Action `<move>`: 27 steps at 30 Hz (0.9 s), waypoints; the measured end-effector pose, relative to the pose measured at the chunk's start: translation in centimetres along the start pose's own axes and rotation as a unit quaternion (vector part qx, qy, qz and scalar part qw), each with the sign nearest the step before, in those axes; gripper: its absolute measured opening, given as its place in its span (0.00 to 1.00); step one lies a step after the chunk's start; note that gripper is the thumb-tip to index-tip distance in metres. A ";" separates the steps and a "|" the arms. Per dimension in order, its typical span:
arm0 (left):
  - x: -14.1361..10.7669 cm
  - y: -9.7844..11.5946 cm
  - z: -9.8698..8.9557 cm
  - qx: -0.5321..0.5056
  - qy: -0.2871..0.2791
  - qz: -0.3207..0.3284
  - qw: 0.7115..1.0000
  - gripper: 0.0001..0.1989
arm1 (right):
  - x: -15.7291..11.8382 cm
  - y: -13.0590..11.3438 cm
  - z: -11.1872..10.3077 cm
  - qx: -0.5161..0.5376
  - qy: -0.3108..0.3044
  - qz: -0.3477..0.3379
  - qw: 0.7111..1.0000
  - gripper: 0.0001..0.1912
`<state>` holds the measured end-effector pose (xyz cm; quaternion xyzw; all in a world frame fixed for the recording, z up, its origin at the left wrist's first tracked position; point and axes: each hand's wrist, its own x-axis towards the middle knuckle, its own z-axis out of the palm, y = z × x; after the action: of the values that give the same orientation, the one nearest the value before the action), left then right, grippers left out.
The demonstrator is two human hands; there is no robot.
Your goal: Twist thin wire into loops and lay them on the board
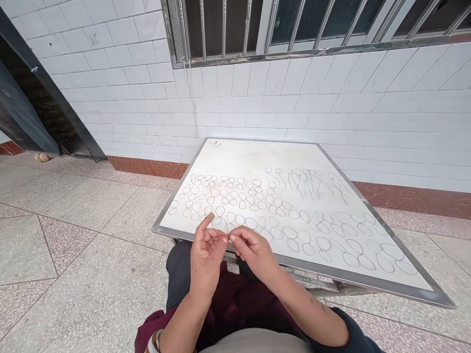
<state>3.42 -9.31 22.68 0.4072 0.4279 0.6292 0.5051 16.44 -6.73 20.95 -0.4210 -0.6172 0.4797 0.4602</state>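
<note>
Wire strand (227,236), very fine, caught just over the near edge of the bench (253,157), left of that edge's midpoint. Held there by the left hand (204,252), narrowed to a thumb-and-fingertip pinch with one finger raised clear, and by the right hand (259,252) in a matching pinch, almost touching. Too small to tell whether closed into a ring.

Past the fingertips, across the near and middle parts of the bench, many thin wire loops (257,200) in crooked rows. Apparently finished as rings: round or oval, smaller toward the bench's left side, larger toward its near right corner, many touching or overlapping in pairs and chains. Farther back, right of the bench's middle, a cluster of tailed loops (309,179): small rings with long, loose, slightly bent ends. Probably less far along, to judge by those free ends; impossible to say how many in all.

Underneath, a smooth white top with faint brownish stains, framed in grey metal strip. Near the bench's far left corner, a small white object (217,143) touched with red, too small to identify. Behind the bench, a wall (128,108) of pale tiles above reddish-brown skirting (147,167); higher still, shiny round window bars (224,29).
</note>
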 end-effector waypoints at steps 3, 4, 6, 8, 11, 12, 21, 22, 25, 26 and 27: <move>0.0 0.1 0.2 -0.003 -0.003 -0.010 1.000 0.29 | 0.1 0.0 -0.1 -0.013 0.002 -0.017 1.000 0.11; 0.0 0.1 0.2 -0.003 -0.002 -0.012 1.000 0.29 | 0.1 0.1 -0.1 -0.022 0.004 -0.027 0.999 0.11; 0.1 0.1 0.1 0.000 0.004 -0.016 1.000 0.29 | 0.2 0.2 -0.2 -0.045 0.008 -0.052 0.998 0.10; 0.2 0.2 0.0 0.005 0.006 -0.020 1.000 0.30 | 0.2 0.2 -0.2 -0.060 0.013 -0.069 0.996 0.09; 0.3 0.2 -0.1 0.014 0.008 -0.022 1.000 0.30 | 0.2 0.3 -0.1 -0.059 0.014 -0.070 0.996 0.09; 0.4 0.2 -0.2 0.020 0.009 -0.021 1.000 0.30 | 0.2 0.3 0.0 -0.057 0.014 -0.066 0.996 0.09; 0.6 0.0 -0.6 0.063 0.098 0.052 0.992 0.24 | 0.2 1.2 0.7 0.081 0.045 0.040 0.995 0.12; 0.6 0.1 -0.7 0.058 0.103 0.057 0.991 0.25 | 0.2 1.4 0.8 0.101 0.049 0.045 0.993 0.12; 0.8 0.3 -1.1 0.030 0.112 0.062 0.991 0.27 | -0.2 1.8 1.4 0.172 0.055 0.053 0.982 0.10; 0.9 0.3 -1.3 0.024 0.114 0.062 0.991 0.27 | -0.3 1.9 1.5 0.190 0.052 0.056 0.979 0.09; 0.9 0.4 -1.4 0.022 0.114 0.062 0.991 0.28 | -0.4 2.1 1.6 0.198 0.045 0.057 0.978 0.08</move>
<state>1.82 -8.65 22.71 0.3695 0.4703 0.6921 0.4042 15.10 -7.07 18.64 -0.3774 -0.4639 0.5981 0.5335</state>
